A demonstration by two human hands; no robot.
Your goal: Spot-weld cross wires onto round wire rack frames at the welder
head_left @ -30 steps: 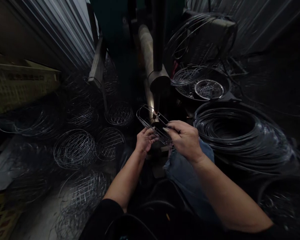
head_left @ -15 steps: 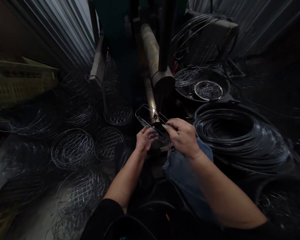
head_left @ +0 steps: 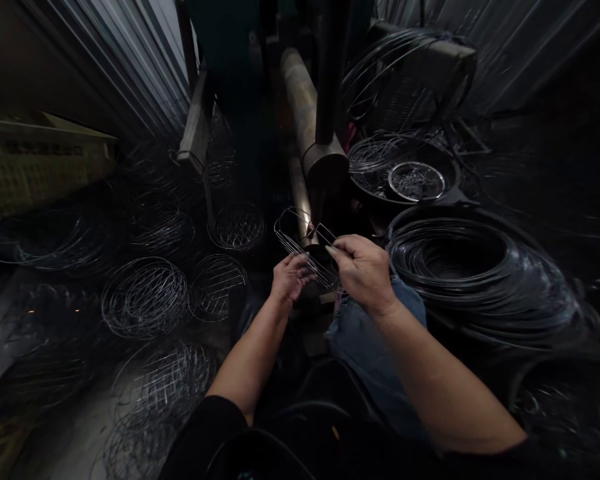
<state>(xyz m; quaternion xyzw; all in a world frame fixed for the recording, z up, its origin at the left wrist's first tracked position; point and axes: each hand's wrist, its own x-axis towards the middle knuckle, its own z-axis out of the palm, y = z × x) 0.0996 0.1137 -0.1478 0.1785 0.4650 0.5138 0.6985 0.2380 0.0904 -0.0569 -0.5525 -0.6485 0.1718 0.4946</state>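
Observation:
A round wire rack (head_left: 289, 241) is held tilted between both hands at the machine's lower electrode bar (head_left: 300, 190). Fingers of my left hand (head_left: 289, 280) are curled against the near left part of its wires. With thumb and forefinger closed, my right hand (head_left: 364, 270) pinches the wire on the right side. Part of the rack sits where the lower bar ends, below a thick upper cylinder (head_left: 325, 159). The exact contact between wire and bar is too dark to make out.
Stacks of round wire grids (head_left: 145, 297) lie on the floor at left. To the right stand a large wire coil (head_left: 480, 267) and a dark pan (head_left: 365, 183) holding a small metal bowl (head_left: 417, 181). A yellow crate (head_left: 40, 167) is at far left.
The wire rack has shifted very slightly to the right with both hands still on it. Small orange glints now show among the wires at far left.

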